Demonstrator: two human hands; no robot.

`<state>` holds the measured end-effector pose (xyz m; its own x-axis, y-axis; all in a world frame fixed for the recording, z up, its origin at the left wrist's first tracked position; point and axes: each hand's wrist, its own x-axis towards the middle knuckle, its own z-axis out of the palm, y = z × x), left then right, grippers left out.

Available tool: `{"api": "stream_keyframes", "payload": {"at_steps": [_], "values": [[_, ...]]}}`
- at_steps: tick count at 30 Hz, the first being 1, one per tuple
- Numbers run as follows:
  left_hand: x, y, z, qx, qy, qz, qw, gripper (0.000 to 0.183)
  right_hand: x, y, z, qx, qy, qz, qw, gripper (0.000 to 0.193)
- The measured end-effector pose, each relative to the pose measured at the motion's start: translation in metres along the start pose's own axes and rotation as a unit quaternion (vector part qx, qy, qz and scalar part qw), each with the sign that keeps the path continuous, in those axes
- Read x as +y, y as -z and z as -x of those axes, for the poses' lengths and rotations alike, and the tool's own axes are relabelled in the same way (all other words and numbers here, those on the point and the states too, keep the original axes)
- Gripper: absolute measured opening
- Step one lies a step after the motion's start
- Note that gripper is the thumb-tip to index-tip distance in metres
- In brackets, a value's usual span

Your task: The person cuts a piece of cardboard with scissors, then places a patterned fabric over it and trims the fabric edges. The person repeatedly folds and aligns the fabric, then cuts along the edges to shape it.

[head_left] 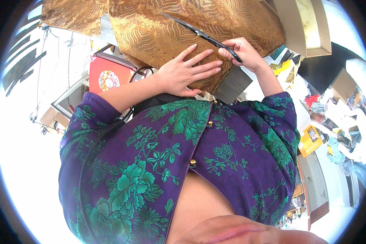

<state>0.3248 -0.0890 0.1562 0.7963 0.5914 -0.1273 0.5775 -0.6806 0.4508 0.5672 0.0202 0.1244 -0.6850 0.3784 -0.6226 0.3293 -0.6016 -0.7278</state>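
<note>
Golden-brown patterned fabric [150, 40] with wavy lines is spread in front of me and droops over the near edge. My left hand [179, 73] rests palm down on it, fingers spread and nothing held. Just to the right, my right hand [246, 55] grips the dark handles of a pair of scissors [203, 35]. Their long blades point to the far left, over the fabric, and look close together. Whether they touch or cut the cloth I cannot tell. The fingers inside the handle loops are partly hidden.
A dark grey flat piece [233, 84] shows under the fabric's near edge. At the far right stands an open cardboard box [324, 28]. A red panel with a round floral print [101, 75] lies left. Scraps and bags [345, 130] pile up at right, beside an orange packet [310, 141].
</note>
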Motion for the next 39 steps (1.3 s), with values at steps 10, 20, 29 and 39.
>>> {"api": "stream_keyframes", "payload": {"at_steps": [10, 20, 29, 39], "values": [[0.003, 0.0, -0.004, -0.01, -0.003, -0.007, 1.0, 0.081, -0.011, 0.0, -0.021, -0.008, 0.002, 0.004, 1.0, 0.034], [0.002, 0.001, -0.003, -0.003, -0.013, -0.001, 1.0, 0.08, -0.017, -0.006, -0.028, -0.003, 0.0, 0.008, 1.0, 0.034], [0.003, 0.0, -0.005, 0.01, -0.014, 0.008, 1.0, 0.079, -0.024, -0.01, -0.046, -0.009, 0.011, 0.006, 1.0, 0.03], [0.002, -0.002, -0.004, 0.027, -0.018, 0.018, 0.999, 0.083, -0.022, 0.0, -0.048, -0.047, 0.005, -0.076, 0.996, 0.02]]}}
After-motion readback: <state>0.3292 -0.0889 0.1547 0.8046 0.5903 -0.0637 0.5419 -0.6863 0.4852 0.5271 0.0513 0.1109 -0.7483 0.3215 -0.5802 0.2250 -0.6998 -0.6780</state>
